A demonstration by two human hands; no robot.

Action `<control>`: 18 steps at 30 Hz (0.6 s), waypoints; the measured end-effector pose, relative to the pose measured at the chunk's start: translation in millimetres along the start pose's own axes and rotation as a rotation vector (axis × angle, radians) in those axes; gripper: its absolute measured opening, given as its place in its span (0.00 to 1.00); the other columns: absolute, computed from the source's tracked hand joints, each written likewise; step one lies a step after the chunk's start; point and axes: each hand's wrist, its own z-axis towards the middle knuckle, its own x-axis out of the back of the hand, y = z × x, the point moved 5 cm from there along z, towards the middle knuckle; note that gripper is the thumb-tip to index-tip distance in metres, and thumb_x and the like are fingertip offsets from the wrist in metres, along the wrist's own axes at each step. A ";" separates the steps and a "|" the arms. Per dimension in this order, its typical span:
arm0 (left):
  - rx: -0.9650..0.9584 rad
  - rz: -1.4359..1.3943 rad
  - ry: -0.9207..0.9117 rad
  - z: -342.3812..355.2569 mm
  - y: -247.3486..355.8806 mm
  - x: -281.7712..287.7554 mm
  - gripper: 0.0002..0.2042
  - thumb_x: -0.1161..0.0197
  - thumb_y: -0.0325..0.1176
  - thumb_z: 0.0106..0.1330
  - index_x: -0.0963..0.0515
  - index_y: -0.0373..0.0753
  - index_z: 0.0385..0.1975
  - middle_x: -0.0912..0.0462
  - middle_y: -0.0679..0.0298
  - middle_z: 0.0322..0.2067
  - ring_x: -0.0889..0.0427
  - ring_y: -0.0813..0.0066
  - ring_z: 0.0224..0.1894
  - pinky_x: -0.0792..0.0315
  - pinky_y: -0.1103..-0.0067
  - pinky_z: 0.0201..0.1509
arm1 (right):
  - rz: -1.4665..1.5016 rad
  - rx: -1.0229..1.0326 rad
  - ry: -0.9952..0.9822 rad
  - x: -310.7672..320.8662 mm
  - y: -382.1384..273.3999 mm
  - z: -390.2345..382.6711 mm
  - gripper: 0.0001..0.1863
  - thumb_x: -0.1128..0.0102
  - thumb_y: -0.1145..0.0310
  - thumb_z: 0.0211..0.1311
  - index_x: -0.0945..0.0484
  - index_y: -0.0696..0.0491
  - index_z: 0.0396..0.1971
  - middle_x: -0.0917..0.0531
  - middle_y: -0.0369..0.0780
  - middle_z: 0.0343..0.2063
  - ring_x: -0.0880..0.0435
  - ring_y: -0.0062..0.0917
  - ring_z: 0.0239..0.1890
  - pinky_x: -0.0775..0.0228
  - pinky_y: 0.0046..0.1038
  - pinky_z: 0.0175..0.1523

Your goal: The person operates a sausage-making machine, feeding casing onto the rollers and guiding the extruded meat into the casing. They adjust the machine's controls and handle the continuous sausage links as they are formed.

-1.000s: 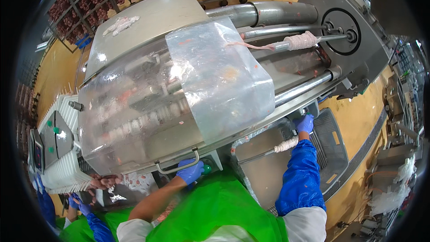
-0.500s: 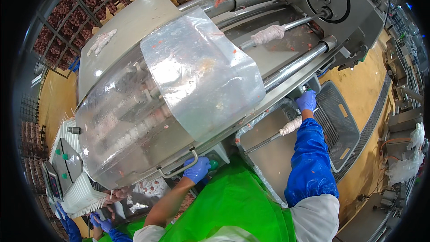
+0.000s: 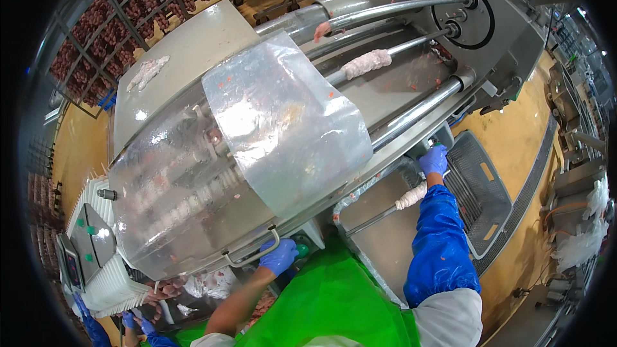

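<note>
I stand at a large steel sausage-filling machine [image 3: 193, 45] with a clear curved guard cover [image 3: 212, 173]. My left hand [image 3: 278, 257], in a blue glove, is curled at the metal handle [image 3: 252, 256] on the cover's lower edge, beside a green knob [image 3: 301, 249]. My right hand [image 3: 434, 159], gloved in blue with a blue sleeve, reaches under the machine's side rail and grips a part there. Near my right forearm a thin tube carries a bunched white casing [image 3: 411, 196]. Another bunched casing [image 3: 365, 63] sits on a steel tube higher up.
A grey perforated step platform [image 3: 479, 193] lies to the right on the yellow floor. Racks of hanging sausages [image 3: 116, 19] stand at the back left. A control panel [image 3: 90, 244] is at the left. Another person's blue-gloved hands [image 3: 138, 328] handle sausages at the lower left.
The view has shifted, so the machine sits lower and larger in the picture. My left hand stays at the cover handle and my right hand stays under the side rail.
</note>
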 end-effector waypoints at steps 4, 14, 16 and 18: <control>-0.035 -0.031 0.089 -4.4 -0.2 0.5 0.08 0.37 0.39 0.54 0.20 0.41 0.26 0.19 0.54 0.27 0.18 0.50 0.32 0.26 0.60 0.36 | -0.011 0.004 0.066 -4.4 6.3 0.2 0.56 0.24 0.58 0.41 0.48 0.75 0.62 0.29 0.61 0.56 0.26 0.46 0.58 0.28 0.36 0.59; -0.115 -0.041 0.078 -18.0 6.7 22.0 0.12 0.38 0.45 0.56 0.17 0.45 0.32 0.17 0.54 0.31 0.18 0.51 0.35 0.26 0.60 0.38 | 0.178 0.062 -0.133 6.8 3.3 8.3 0.42 0.34 0.63 0.46 0.38 0.66 0.61 0.28 0.57 0.57 0.27 0.46 0.60 0.31 0.37 0.61; -0.142 -0.012 0.122 -22.1 6.1 18.9 0.13 0.38 0.46 0.55 0.17 0.45 0.32 0.17 0.54 0.31 0.18 0.51 0.35 0.27 0.60 0.38 | 0.460 0.259 0.129 33.3 -36.7 -15.3 0.33 0.40 0.64 0.51 0.31 0.63 0.58 0.24 0.58 0.52 0.25 0.49 0.56 0.33 0.39 0.61; -0.185 0.033 0.125 -17.9 13.3 23.2 0.13 0.38 0.47 0.55 0.17 0.45 0.31 0.17 0.55 0.31 0.18 0.51 0.35 0.27 0.59 0.38 | 0.609 0.485 0.381 51.4 -58.5 -25.3 0.30 0.42 0.64 0.53 0.31 0.62 0.57 0.23 0.56 0.51 0.24 0.50 0.54 0.35 0.41 0.61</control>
